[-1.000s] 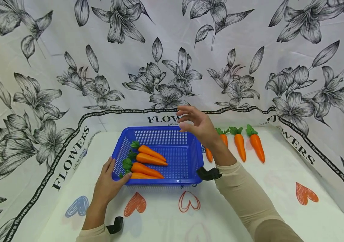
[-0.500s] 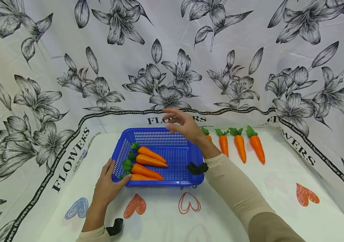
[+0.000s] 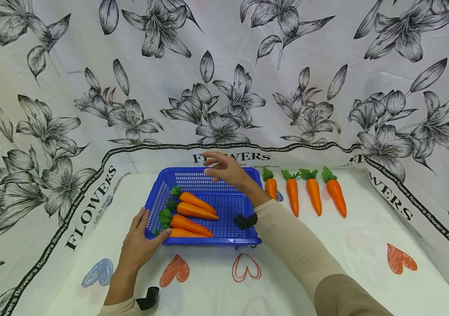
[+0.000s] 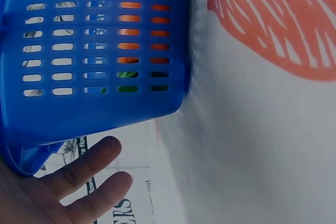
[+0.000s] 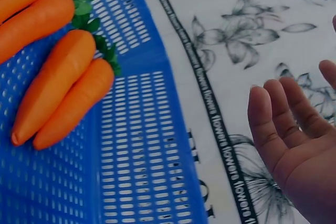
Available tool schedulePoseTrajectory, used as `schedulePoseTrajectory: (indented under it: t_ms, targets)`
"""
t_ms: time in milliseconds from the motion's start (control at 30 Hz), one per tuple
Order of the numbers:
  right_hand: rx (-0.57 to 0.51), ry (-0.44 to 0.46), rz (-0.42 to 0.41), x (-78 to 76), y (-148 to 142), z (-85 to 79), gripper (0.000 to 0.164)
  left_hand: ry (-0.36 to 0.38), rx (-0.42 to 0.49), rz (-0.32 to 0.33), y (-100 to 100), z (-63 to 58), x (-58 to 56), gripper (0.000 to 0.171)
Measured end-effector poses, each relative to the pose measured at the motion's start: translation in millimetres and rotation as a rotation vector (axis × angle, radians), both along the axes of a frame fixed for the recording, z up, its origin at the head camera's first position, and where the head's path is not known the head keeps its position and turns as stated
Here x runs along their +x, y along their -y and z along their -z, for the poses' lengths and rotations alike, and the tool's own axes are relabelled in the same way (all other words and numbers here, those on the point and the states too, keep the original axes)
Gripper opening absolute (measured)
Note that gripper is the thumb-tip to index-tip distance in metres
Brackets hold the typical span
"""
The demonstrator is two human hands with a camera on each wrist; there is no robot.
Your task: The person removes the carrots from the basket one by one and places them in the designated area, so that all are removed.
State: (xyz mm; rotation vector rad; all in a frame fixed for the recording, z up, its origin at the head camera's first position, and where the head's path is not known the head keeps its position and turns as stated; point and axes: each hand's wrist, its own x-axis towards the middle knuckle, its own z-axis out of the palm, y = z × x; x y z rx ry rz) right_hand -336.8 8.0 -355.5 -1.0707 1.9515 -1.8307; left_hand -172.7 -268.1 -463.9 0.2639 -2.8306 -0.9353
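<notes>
My left hand (image 3: 139, 241) holds the front left corner of a blue plastic basket (image 3: 204, 240), thumb over the front rim and fingers along the outer left side. In the left wrist view two fingertips (image 4: 107, 148) extend past the slotted basket wall. Several orange carrots (image 3: 196, 210) with green tops lie side by side in the basket's left part, tips to the right. Over the back right rim hovers my right hand (image 3: 226, 169), fingers loosely bent and holding nothing. The right wrist view shows that palm (image 5: 310, 166) beyond the basket's edge.
Several more carrots stand in a row to the right of the basket, the farthest one (image 3: 335, 193) at the right end. Under everything lies a white cloth (image 3: 287, 272) printed with hearts. A flower-patterned sheet (image 3: 311, 52) rises behind and at both sides.
My right hand has moved left and slightly lower, from near the basket's right end to over its back rim, uncovering the loose carrots on the right. My left hand has stayed at the corner.
</notes>
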Motion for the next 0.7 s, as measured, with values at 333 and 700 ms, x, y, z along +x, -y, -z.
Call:
schedulePoseTrajectory:
  t_ms: [333, 700]
  targets:
    - [0.135, 0.073, -0.025, -7.6, 18, 11.0, 0.053, 0.028, 0.007, -0.011, -1, -2.0, 0.3, 0.104]
    - [0.187, 0.11, 0.001, -39.6, 40, 63.0, 0.052, 0.034, -0.001, -0.015, -3, -2.9, 1.6, 0.105]
